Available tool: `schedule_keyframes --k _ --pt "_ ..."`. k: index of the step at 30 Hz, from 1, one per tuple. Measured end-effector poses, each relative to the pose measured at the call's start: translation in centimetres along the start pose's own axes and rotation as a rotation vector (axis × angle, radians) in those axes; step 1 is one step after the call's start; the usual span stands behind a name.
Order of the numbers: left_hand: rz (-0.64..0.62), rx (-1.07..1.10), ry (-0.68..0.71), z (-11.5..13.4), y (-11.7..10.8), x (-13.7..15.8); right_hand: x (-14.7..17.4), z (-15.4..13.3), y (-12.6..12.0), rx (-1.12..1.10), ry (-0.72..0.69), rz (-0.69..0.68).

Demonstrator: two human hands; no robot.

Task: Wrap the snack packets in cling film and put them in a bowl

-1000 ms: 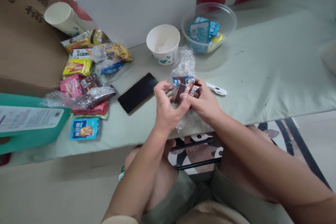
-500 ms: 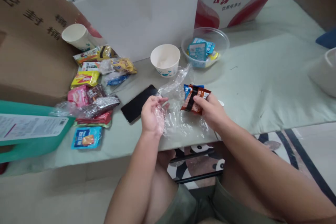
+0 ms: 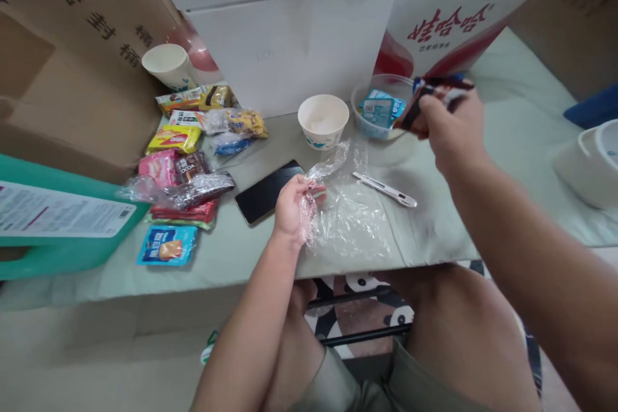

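My right hand (image 3: 451, 125) grips a brown-and-black snack packet (image 3: 418, 117), smeared by motion, with a bit of blue at its top. It is raised at the right rim of a clear round plastic bowl (image 3: 360, 100), which holds blue packets (image 3: 379, 112). My left hand (image 3: 294, 206) rests near the table's front, its fingers closed on a crinkled clear plastic bag (image 3: 352, 225) spread over the cloth. A white utility knife (image 3: 386, 190) lies to the right of the bag. Left of my left hand is a black phone (image 3: 265, 193).
A paper bowl (image 3: 323, 122) stands behind the bag, and paper cups (image 3: 168, 67) are at the back left. Snack packets (image 3: 174, 139) pile up on the left beside a green jug (image 3: 72, 225). White boxes (image 3: 294, 45) line the back. A whitish container (image 3: 589, 164) is at far right.
My right hand has carried the snack packet up and right, from above the plastic bag to the clear bowl. The utility knife is now uncovered. My left hand still holds the bag.
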State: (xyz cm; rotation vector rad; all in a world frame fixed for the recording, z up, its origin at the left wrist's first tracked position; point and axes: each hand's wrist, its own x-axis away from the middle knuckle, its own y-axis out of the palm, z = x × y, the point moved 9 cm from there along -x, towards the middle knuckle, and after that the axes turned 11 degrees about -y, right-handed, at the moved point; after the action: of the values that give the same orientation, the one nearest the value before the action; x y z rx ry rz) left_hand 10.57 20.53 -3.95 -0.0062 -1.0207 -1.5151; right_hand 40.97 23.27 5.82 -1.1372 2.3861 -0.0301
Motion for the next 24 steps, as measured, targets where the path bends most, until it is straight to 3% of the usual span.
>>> schedule_keyframes --k 3,5,10,12,15,18,24 --pt "-0.073 -0.015 -0.040 -0.1 0.5 0.3 -3.5 -0.6 0.1 0.231 0.083 0.025" --pt "-0.123 0.000 -0.077 -0.1 0.8 0.5 -2.6 -1.0 -0.1 0.300 0.125 0.005" --pt "-0.262 0.084 -0.165 -0.3 1.6 1.1 7.2 -1.0 0.0 0.090 -0.037 -0.068" --pt "-0.284 0.112 -0.190 -0.5 1.6 1.4 10.9 0.3 0.4 0.005 -0.020 -0.110" --pt "-0.277 0.131 -0.202 -0.6 1.4 1.6 13.9 2.0 2.4 -0.097 0.061 -0.259" --pt "-0.249 0.131 -0.202 -0.7 1.0 1.5 14.8 2.9 4.8 -0.252 0.200 -0.391" --pt "-0.244 0.139 -0.229 -1.0 1.2 1.1 14.5 3.3 5.8 -0.512 0.505 -0.233"
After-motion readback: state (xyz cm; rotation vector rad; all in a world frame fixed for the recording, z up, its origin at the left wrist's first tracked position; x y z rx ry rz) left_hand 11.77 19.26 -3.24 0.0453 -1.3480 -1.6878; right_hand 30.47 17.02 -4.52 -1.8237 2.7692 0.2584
